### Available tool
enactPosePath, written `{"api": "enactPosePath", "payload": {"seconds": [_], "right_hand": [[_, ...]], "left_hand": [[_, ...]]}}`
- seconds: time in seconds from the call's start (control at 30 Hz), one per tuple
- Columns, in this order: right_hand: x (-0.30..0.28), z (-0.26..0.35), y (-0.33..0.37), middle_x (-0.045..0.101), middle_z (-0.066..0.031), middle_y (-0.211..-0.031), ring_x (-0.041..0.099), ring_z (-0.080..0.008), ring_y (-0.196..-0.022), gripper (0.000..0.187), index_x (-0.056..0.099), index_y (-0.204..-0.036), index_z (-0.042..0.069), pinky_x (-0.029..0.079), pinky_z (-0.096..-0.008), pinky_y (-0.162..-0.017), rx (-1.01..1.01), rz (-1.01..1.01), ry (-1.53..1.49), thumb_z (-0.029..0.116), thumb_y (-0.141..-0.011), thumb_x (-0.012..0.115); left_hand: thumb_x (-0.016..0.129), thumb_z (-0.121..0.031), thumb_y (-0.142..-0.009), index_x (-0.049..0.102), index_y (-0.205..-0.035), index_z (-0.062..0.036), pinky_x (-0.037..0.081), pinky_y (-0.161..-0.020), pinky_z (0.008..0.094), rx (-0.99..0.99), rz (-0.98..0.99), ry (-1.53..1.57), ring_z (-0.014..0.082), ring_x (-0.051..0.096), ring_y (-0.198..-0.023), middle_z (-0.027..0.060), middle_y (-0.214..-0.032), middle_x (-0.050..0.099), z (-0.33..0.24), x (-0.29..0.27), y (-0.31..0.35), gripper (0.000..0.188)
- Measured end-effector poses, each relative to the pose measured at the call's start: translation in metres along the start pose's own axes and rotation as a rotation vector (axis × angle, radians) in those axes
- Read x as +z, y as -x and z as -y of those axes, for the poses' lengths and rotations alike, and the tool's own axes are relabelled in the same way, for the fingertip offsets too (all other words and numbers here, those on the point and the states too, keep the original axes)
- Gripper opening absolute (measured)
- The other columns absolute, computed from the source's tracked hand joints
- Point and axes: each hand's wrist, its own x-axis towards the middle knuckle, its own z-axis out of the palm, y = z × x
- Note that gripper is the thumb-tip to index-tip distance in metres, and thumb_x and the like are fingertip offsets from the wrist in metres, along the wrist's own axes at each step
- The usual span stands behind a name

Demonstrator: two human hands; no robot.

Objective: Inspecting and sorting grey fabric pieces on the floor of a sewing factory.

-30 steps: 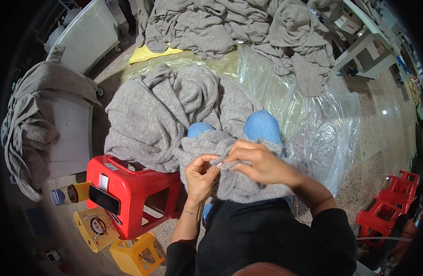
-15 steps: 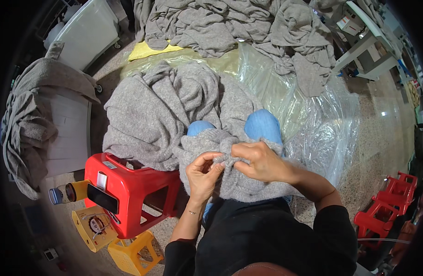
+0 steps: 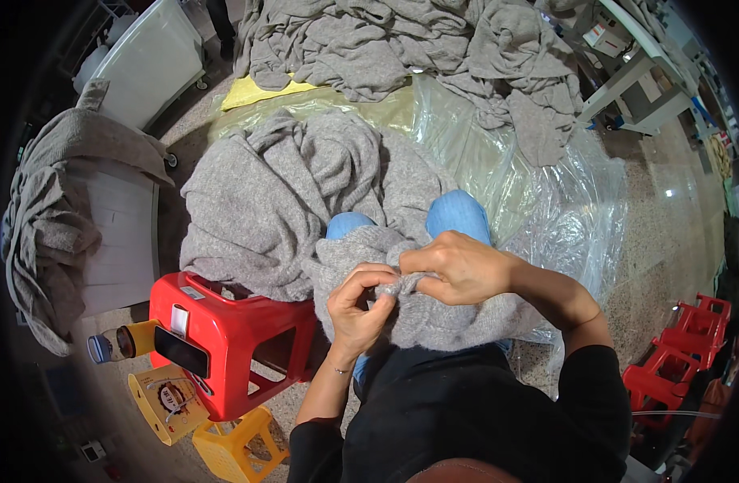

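Note:
A fuzzy grey knitted garment [image 3: 466, 318] lies bunched across my lap, over my blue-jeaned knees. My left hand [image 3: 358, 312] pinches a small fold of it between thumb and fingers. Close beside it, my right hand [image 3: 458, 270] grips the same fold, knuckles up, with the knit stretched between the two hands. Whether a needle or thread is in my fingers is too small to tell. Beyond my left knee a large heap of the same grey knit [image 3: 265, 193] rests on plastic sheeting [image 3: 562, 201].
To my left stands a red plastic stool [image 3: 249, 322] bearing a black phone [image 3: 182, 352], with a drink bottle [image 3: 116, 344], a yellow paper bag [image 3: 170, 402] and a yellow stool [image 3: 240, 444] near it. More grey knits [image 3: 369, 48] lie ahead. Red stools [image 3: 663, 374] stand at right.
My right hand has shifted slightly up and its elbow has swung outward, drawing the pinched knit fold taut toward the right. My left hand stays almost in place.

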Motion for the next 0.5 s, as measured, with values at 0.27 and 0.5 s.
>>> {"api": "enactPosePath", "payload": {"seconds": [0.27, 0.5], "right_hand": [[0.046, -0.01, 0.007, 0.059, -0.0133, -0.072, 0.064, -0.035, -0.061, 0.018, 0.057, -0.091, 0.0, 0.049, -0.0433, -0.052, -0.292, -0.442, 0.162, 0.001, -0.076, 0.067], [0.06, -0.012, 0.007, 0.059, -0.0136, -0.074, 0.063, -0.0322, -0.061, 0.019, 0.06, -0.092, -0.002, 0.05, -0.0408, -0.052, -0.244, -0.535, -0.049, 0.0, -0.075, 0.068]], "left_hand": [[0.074, 0.008, -0.082, 0.069, -0.098, 0.0042, 0.052, -0.086, 0.0297, -0.173, 0.025, 0.212, 0.0188, 0.065, -0.098, 0.013, -0.104, 0.069, 0.002, -0.015, -0.004, 0.018], [0.071, 0.008, -0.085, 0.065, -0.096, 0.0019, 0.051, -0.078, 0.0263, -0.032, -0.007, 0.072, 0.0158, 0.064, -0.089, 0.0118, -0.097, 0.068, -0.002, -0.004, -0.001, 0.014]]}}
